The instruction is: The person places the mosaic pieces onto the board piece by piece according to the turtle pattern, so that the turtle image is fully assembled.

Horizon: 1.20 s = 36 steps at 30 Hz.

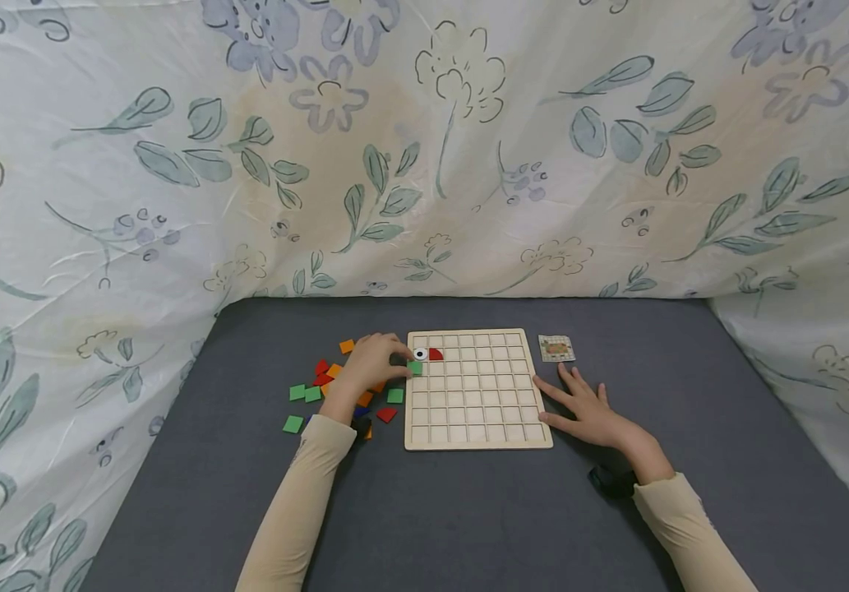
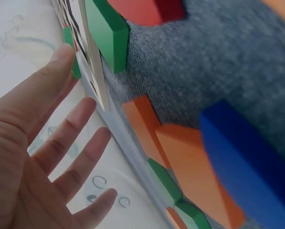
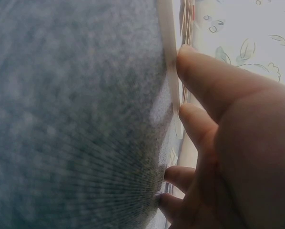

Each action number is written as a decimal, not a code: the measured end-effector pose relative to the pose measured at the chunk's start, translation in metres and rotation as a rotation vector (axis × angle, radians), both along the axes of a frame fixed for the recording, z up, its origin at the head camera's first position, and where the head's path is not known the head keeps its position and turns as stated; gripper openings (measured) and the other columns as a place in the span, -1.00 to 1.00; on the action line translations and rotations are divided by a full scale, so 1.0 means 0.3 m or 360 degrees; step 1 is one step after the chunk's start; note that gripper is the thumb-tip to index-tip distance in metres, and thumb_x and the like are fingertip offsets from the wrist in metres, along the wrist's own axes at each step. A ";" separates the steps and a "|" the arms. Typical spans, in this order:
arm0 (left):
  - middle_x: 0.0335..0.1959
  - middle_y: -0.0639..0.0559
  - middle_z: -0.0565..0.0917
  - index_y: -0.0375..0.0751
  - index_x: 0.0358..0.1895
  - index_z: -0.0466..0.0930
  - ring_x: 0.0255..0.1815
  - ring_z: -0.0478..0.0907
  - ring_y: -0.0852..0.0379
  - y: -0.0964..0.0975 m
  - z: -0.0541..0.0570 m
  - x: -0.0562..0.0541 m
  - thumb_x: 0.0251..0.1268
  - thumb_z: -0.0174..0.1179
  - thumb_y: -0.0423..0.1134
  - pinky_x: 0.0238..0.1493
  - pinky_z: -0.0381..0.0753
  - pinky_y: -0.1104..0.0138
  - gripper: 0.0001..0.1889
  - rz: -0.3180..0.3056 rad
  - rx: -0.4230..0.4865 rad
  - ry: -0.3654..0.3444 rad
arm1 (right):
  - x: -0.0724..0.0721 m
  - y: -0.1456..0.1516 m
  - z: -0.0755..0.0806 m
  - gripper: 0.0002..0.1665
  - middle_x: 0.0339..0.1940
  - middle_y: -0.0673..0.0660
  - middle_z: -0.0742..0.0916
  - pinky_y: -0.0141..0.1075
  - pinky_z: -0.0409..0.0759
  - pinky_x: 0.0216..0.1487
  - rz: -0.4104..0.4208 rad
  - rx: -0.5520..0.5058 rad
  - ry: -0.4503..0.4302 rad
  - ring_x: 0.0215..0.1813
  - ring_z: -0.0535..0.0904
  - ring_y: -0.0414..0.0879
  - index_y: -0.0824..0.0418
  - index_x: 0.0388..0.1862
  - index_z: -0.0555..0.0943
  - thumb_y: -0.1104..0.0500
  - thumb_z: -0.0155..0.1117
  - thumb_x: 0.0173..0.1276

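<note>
A pale wooden grid board [image 1: 479, 411] lies on the table in the head view. My left hand [image 1: 376, 362] is over the board's left edge, pinching a green square tile [image 1: 415, 368] between thumb and forefinger; its other fingers are spread in the left wrist view. Just above that tile, a white piece with a dark dot, like an eye [image 1: 421, 354], sits in a corner cell. Beside it is a red rounded piece [image 1: 436, 354]. At the board's right edge my right hand [image 1: 587, 411] rests with fingers spread, thumb and forefinger touching the rim.
Loose tiles in green [image 1: 293, 424], orange [image 1: 347, 346], red [image 1: 386, 415] and blue [image 2: 247, 162] are scattered left of the board, partly under my left arm. A small picture card [image 1: 556, 348] lies beyond my right fingertips. Floral cloth [image 1: 468, 164] hangs behind the grey table [image 1: 454, 518].
</note>
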<state>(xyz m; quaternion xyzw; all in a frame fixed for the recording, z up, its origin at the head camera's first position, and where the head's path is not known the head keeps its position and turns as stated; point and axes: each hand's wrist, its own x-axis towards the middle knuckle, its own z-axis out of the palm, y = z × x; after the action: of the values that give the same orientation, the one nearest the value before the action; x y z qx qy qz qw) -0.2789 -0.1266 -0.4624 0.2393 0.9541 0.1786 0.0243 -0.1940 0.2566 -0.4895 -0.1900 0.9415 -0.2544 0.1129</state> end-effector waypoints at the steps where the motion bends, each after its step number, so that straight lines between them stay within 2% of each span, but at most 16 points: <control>1: -0.16 0.13 0.61 0.09 -0.15 0.71 -0.06 0.50 0.01 0.005 0.000 -0.002 0.04 0.34 -0.01 0.29 0.19 -0.11 -0.73 0.0001 -0.0009 -0.0001 | 0.000 0.001 -0.001 -0.21 0.48 0.40 -0.07 0.46 -0.45 0.17 -0.0001 0.0001 0.0001 0.44 -0.31 0.40 0.02 0.46 0.14 -0.18 0.09 0.33; 13: -0.22 0.10 0.59 0.04 -0.15 0.71 -0.07 0.47 0.00 0.057 0.017 0.011 0.03 0.36 -0.04 0.29 0.19 -0.09 -0.72 0.0004 -0.0066 -0.0020 | 0.003 -0.001 -0.007 -0.22 0.48 0.40 -0.07 0.47 -0.44 0.17 -0.0003 0.0003 0.0000 0.44 -0.30 0.40 0.02 0.46 0.14 -0.17 0.09 0.33; 24: -0.16 0.10 0.59 0.08 -0.15 0.70 -0.03 0.47 -0.03 0.055 0.016 0.014 0.02 0.36 -0.03 0.28 0.23 -0.06 -0.73 0.0028 -0.0121 0.0033 | -0.002 0.000 -0.005 -0.22 0.48 0.40 -0.08 0.46 -0.45 0.16 0.0006 -0.0012 0.0000 0.44 -0.32 0.40 0.01 0.46 0.14 -0.17 0.09 0.33; 36: -0.15 0.08 0.60 0.05 -0.14 0.70 -0.05 0.48 -0.03 0.062 0.025 0.019 0.02 0.37 -0.06 0.26 0.25 -0.06 -0.72 0.0050 -0.0114 0.0020 | -0.006 0.003 -0.011 -0.21 0.48 0.40 -0.08 0.46 -0.47 0.16 0.0006 -0.0024 0.0005 0.45 -0.33 0.39 0.01 0.46 0.14 -0.17 0.10 0.32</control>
<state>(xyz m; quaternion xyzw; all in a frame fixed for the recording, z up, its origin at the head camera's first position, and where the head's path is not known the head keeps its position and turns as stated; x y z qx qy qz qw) -0.2732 -0.1081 -0.4550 0.2243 0.9636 0.1432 0.0239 -0.1959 0.2576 -0.4929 -0.1929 0.9394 -0.2609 0.1104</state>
